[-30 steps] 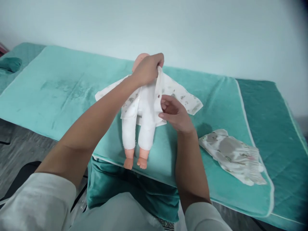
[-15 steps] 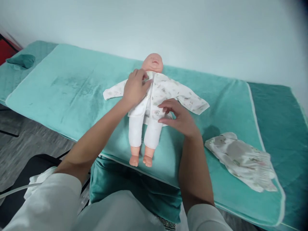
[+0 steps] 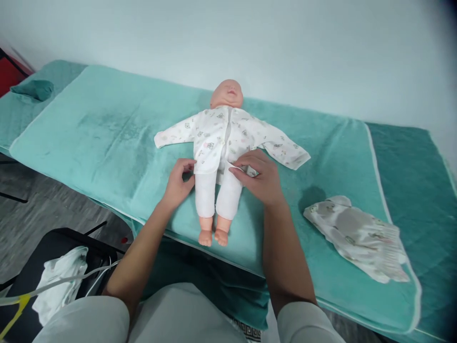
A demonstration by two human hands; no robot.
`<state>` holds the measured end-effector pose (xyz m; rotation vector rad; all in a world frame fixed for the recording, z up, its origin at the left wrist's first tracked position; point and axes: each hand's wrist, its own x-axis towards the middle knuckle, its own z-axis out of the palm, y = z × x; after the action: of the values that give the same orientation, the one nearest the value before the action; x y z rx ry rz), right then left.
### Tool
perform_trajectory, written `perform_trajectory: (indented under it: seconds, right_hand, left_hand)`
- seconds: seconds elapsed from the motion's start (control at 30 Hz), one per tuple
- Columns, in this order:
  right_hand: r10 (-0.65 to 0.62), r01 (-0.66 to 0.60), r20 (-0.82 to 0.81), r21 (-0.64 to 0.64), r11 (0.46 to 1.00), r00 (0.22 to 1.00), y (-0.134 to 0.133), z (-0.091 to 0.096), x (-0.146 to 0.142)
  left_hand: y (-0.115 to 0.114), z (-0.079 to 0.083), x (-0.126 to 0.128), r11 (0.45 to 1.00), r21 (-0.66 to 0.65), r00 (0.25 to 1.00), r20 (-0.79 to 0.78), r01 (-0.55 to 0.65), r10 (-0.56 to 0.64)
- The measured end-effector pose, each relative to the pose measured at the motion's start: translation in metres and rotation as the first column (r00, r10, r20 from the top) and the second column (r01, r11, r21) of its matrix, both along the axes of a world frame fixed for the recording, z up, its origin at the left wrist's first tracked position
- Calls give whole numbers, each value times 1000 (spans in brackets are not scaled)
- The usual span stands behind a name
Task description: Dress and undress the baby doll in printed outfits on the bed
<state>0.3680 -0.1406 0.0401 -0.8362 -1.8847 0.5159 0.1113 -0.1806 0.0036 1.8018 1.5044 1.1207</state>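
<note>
A baby doll (image 3: 226, 95) lies on its back, dressed in a white patterned baby shirt (image 3: 209, 143) and white trousers (image 3: 206, 195). The shirt's front parts a little down the middle, and its sleeves spread out to both sides. At the lower left corner of the shirt, my left hand (image 3: 179, 183) has thumb and fingers curled at the hem beside the doll's hip. My right hand (image 3: 262, 175) pinches the front edge of the shirt's other panel over the doll's upper leg. That panel's lower part is partly hidden by the hand.
Green padded covers (image 3: 107, 128) spread over the long bed against a pale wall (image 3: 250, 43). Folded patterned baby clothing (image 3: 357, 238) lies to the right. At lower left, a black chair (image 3: 60, 238) holds a white cloth (image 3: 64, 281), with a cable (image 3: 71, 278) crossing it.
My left hand has moved down from the shirt's chest to its lower left hem. My right hand has shifted slightly left and closed on the front edge. The doll's legs have moved slightly right.
</note>
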Motion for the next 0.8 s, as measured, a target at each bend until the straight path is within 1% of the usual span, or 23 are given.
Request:
perform_trajectory:
  seconds: [0.07, 0.2, 0.27, 0.33, 0.43, 0.5, 0.53, 0.57, 0.6, 0.63, 0.67, 0.7, 0.73, 0.77, 0.8]
  right_hand:
    - [32, -34, -55, -27, 999, 998, -1, 1, 0]
    - [134, -153, -146, -121, 981, 980, -3, 1, 6]
    - [141, -168, -170, -158, 973, 975, -2, 0, 9]
    - [123, -160, -186, -194, 968, 975, -1, -2, 10]
    - [89, -148, -257, -224, 963, 962, 1, -5, 10]
    - [17, -99, -330, -232, 968, 944, 4, -8, 11]
    - [-49, -47, -364, -249, 967, 930, 6, -10, 13]
    - [-142, 29, -387, -284, 958, 911, 10, -13, 15]
    - [-258, 126, -385, -337, 933, 886, 14, -17, 19]
    - [-381, 235, -341, -399, 887, 859, 18, -22, 23]
    - [-492, 347, -252, -454, 820, 833, 23, -28, 27]
    - [-573, 450, -135, -487, 749, 808, 27, -33, 32]
    - [-614, 528, -15, -494, 691, 789, 31, -39, 36]
    - [-611, 571, 89, -482, 664, 786, 34, -44, 38]
    - [-581, 576, 156, -475, 665, 799, 37, -47, 40]
  left_hand:
    - [0, -4, -1, 999, 40, 1000, 27, 11, -12]
    - [2, -17, -1, 984, 176, 999, 35, 20, -27]
    - [4, -16, 2, 967, 255, 1000, 6, 21, -23]
    - [7, -9, 8, 935, 355, 1000, -9, 17, -15]
    - [6, 9, 21, 866, 499, 999, -47, 29, -6]
    - [1, 19, 28, 829, 556, 995, -95, 54, -1]
    - [-2, 21, 29, 824, 563, 994, -108, 63, -3]
    - [-6, 22, 28, 834, 548, 994, -106, 73, -17]
    - [-10, 21, 26, 855, 512, 996, -80, 79, -44]
    - [-12, 18, 23, 885, 459, 997, -23, 72, -69]
    - [-13, 14, 19, 917, 396, 995, 75, 37, -73]
    - [-11, 9, 15, 947, 321, 978, 204, -24, -45]
    - [-6, 5, 11, 968, 231, 940, 340, -96, 12]
    - [0, 2, 8, 979, 130, 884, 461, -160, 83]
    - [9, -1, 6, 980, 28, 823, 548, -196, 150]
